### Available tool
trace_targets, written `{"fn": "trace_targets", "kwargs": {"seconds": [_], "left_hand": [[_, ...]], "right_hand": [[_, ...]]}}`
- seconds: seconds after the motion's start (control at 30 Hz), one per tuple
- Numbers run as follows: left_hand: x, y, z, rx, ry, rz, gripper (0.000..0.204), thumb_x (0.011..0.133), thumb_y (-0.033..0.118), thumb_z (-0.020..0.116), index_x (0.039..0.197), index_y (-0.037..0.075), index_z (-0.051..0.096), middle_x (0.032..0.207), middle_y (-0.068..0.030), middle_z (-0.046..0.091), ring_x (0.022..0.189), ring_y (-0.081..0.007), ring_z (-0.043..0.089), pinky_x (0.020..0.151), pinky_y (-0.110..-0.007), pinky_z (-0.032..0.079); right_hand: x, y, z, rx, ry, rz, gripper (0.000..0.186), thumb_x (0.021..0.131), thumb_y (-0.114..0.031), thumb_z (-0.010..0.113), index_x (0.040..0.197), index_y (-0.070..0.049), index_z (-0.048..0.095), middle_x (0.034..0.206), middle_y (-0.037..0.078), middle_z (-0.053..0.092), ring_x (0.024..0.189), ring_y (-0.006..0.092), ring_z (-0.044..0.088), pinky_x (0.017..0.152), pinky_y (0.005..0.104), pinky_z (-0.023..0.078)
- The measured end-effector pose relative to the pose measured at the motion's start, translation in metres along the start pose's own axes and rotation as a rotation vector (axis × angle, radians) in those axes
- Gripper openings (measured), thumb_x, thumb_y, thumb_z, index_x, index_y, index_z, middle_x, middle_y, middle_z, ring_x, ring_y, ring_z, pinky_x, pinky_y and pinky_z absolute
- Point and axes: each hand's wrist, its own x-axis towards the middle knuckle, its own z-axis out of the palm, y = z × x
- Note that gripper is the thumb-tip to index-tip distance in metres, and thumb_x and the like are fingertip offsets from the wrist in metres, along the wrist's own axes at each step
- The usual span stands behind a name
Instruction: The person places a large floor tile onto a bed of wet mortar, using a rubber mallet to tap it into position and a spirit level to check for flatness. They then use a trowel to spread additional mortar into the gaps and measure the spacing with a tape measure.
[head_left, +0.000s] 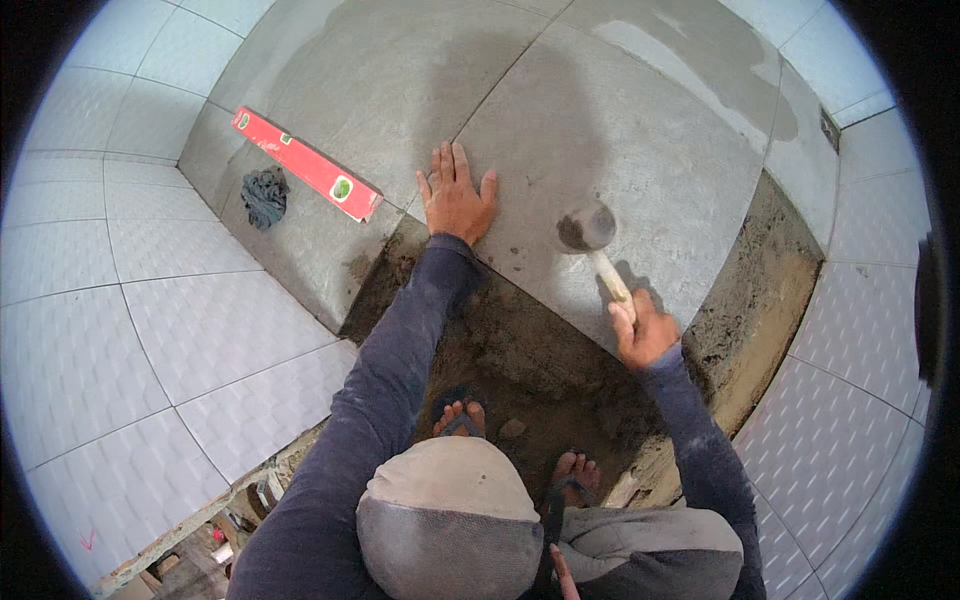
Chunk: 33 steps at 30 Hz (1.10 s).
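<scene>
My left hand (457, 205) lies flat with fingers spread on a large grey floor tile (665, 185), near its left edge by the joint with the neighbouring tile. It holds nothing. My right hand (648, 330) is closed around the pale handle of a mallet (588, 227), near the tile's front right edge. The mallet's round, dark grey head is over the same tile, to the right of my left hand; I cannot tell whether it touches the surface.
A red spirit level (300, 162) rests on the tiles at left, beside a crumpled dark rag (265, 197). Rough bare mortar (530, 330) borders the tile in front, with a raw strip (765, 265) along the right. White textured wall tiles (230, 320) rise on both sides.
</scene>
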Motion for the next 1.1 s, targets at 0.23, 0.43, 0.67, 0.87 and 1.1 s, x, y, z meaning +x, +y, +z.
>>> {"fn": "trace_targets", "kwargs": {"seconds": [0.23, 0.43, 0.67, 0.87, 1.1], "left_hand": [[0.000, 0.000, -0.001, 0.016, -0.031, -0.022, 0.074, 0.100, 0.052, 0.039, 0.154, 0.003, 0.028, 0.161, -0.0162, 0.027, 0.152, -0.0307, 0.020, 0.122, -0.055, 0.011], [0.003, 0.000, 0.000, -0.016, -0.060, -0.041, 0.075, 0.101, 0.052, 0.037, 0.155, 0.003, 0.026, 0.163, -0.0159, 0.025, 0.152, -0.0301, 0.018, 0.122, -0.055, 0.009], [0.005, 0.009, -0.006, 0.050, -0.125, -0.053, 0.073, 0.102, 0.049, 0.036, 0.156, 0.002, 0.025, 0.164, -0.0178, 0.020, 0.153, -0.0305, 0.014, 0.122, -0.056, 0.007], [0.012, 0.119, 0.008, 0.007, -0.221, 0.393, 0.069, 0.101, 0.048, 0.041, 0.156, 0.010, 0.028, 0.162, -0.0131, 0.027, 0.152, -0.0292, 0.020, 0.121, -0.061, 0.008], [-0.002, 0.197, 0.030, 0.067, -0.268, 0.625, 0.065, 0.101, 0.049, 0.042, 0.157, 0.020, 0.028, 0.162, -0.0081, 0.028, 0.151, -0.0274, 0.022, 0.120, -0.063, 0.011]], "right_hand": [[0.000, -0.008, 0.010, -0.182, 0.042, -0.084, 0.034, 0.093, -0.039, 0.062, 0.107, -0.008, 0.055, 0.064, 0.022, 0.063, 0.060, 0.0459, 0.064, 0.055, 0.0529, 0.050], [0.021, -0.013, 0.019, -0.126, 0.001, -0.128, 0.037, 0.095, -0.040, 0.059, 0.111, -0.006, 0.055, 0.065, 0.019, 0.065, 0.061, 0.0425, 0.066, 0.057, 0.0527, 0.051], [0.013, -0.009, 0.003, -0.148, -0.146, 0.029, 0.042, 0.096, -0.044, 0.057, 0.110, -0.005, 0.057, 0.062, 0.018, 0.061, 0.059, 0.0369, 0.065, 0.058, 0.0464, 0.052], [-0.014, 0.002, -0.032, 0.462, 0.194, 0.220, 0.030, 0.097, -0.035, 0.059, 0.108, -0.006, 0.056, 0.064, 0.018, 0.060, 0.062, 0.0397, 0.065, 0.059, 0.0449, 0.049], [-0.014, 0.062, -0.048, 0.055, 0.304, 0.427, 0.032, 0.099, -0.035, 0.058, 0.105, -0.005, 0.051, 0.061, 0.019, 0.056, 0.055, 0.0415, 0.062, 0.054, 0.0462, 0.048]]}}
